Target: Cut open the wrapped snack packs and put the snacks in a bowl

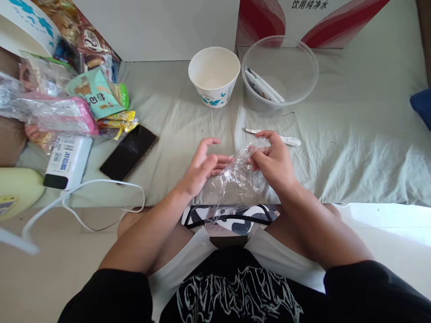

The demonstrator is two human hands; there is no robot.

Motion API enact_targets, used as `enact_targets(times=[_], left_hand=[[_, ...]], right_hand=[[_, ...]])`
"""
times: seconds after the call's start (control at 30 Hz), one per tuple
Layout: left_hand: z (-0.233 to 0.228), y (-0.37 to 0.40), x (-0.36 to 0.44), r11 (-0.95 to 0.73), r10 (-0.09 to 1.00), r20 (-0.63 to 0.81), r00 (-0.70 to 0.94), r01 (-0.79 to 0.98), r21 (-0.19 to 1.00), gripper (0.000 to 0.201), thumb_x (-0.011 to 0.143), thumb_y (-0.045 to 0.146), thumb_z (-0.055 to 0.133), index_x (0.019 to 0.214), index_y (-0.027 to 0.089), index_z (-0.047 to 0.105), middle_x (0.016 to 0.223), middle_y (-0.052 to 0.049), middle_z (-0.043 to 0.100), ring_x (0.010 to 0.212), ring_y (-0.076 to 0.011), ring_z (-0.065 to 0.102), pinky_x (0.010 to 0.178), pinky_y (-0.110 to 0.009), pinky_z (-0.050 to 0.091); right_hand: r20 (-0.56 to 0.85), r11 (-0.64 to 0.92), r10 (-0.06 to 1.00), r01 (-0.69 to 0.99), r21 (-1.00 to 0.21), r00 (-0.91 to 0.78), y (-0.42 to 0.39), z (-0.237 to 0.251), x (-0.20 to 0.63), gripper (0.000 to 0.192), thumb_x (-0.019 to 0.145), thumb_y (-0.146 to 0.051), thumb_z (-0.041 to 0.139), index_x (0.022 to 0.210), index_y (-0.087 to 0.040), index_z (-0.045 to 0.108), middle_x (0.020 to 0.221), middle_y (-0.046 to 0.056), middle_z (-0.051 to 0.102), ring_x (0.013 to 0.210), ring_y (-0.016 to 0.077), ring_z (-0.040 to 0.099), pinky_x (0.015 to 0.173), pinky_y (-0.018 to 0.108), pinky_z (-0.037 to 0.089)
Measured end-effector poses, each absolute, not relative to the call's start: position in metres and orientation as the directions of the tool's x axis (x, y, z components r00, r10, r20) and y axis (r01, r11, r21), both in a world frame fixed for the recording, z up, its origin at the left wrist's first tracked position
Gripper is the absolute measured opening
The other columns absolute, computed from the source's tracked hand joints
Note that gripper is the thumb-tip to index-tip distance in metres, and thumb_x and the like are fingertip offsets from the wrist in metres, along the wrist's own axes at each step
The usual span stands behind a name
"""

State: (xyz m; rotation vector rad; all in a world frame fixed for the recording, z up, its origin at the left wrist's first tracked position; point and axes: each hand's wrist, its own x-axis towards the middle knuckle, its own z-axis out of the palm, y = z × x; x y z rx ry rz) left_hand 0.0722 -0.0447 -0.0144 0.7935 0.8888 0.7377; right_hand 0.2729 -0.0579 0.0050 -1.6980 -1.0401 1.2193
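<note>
Hands come first, close to the body. The right hand (274, 159) pinches a clear plastic wrapper (239, 175) with its fingers closed on the upper right part of it. The left hand (202, 166) is half open, with fingers curled and spread, and its fingertips touch the left side of the wrapper. So the wrapper sits right between the two hands, over the edge of the cloth-covered table (353, 148). It is crinkled, and its long way runs from the right hand down and to the left. The right hand has the firmer hold, so it is the nearer one to the wrapper.

Just behind the right hand lies a white stick tool (283, 138) on the cloth, lying sideways, near the hand but not in it.

To the left lies a black phone (129, 151), flat on the cloth. Beside it sits a white charger box (67, 161) with a white cable (97, 188) curling off it. Further left is a pile of snack bags (97, 96).

Further back stands a white paper cup (214, 76), open at the top. Next to it on the right is a clear plastic bowl (280, 74) with some white sticks in it. Behind them, farthest away, is a red and white box (313, 20).
</note>
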Motion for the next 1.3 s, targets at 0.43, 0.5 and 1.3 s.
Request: enact_targets(times=[0.43,0.5,1.3], left_hand=[[-0.01,-0.04,0.077,0.424,0.905,-0.395,0.157,-0.256,0.869,0.025,0.08,0.036,0.079,0.086,0.018,0.063,0.074,0.001,0.069,0.063,-0.01,0.069,0.06,-0.021,0.055],[-0.01,-0.038,0.074,0.426,0.905,-0.403,0.141,-0.327,0.843,0.029,0.08,0.038,0.08,0.093,0.018,0.063,0.076,0.001,0.07,0.066,-0.011,0.07,0.062,-0.022,0.056],[-0.001,-0.027,0.036,0.439,0.836,-0.344,0.429,-0.144,0.887,0.122,0.067,0.041,0.095,0.162,0.044,0.019,0.094,0.001,0.08,0.081,-0.0244,0.081,0.072,-0.034,0.064]], right_hand=[[-0.295,-0.325,0.939,0.171,-0.93,0.18,-0.059,0.006,0.265,0.036,0.084,-0.037,0.065,0.114,-0.025,0.05,0.061,-0.008,0.06,0.042,0.0111,0.053,0.042,0.026,0.041],[-0.301,-0.321,0.941,0.124,-0.939,0.154,-0.058,0.005,0.266,0.035,0.085,-0.037,0.065,0.114,-0.026,0.049,0.06,-0.008,0.059,0.044,0.012,0.056,0.043,0.026,0.043],[-0.185,-0.184,0.983,0.023,-0.983,-0.016,-0.073,0.008,0.27,0.058,0.087,-0.04,0.069,0.141,-0.033,0.049,0.075,-0.003,0.071,0.062,0.0188,0.07,0.07,0.043,0.065]])
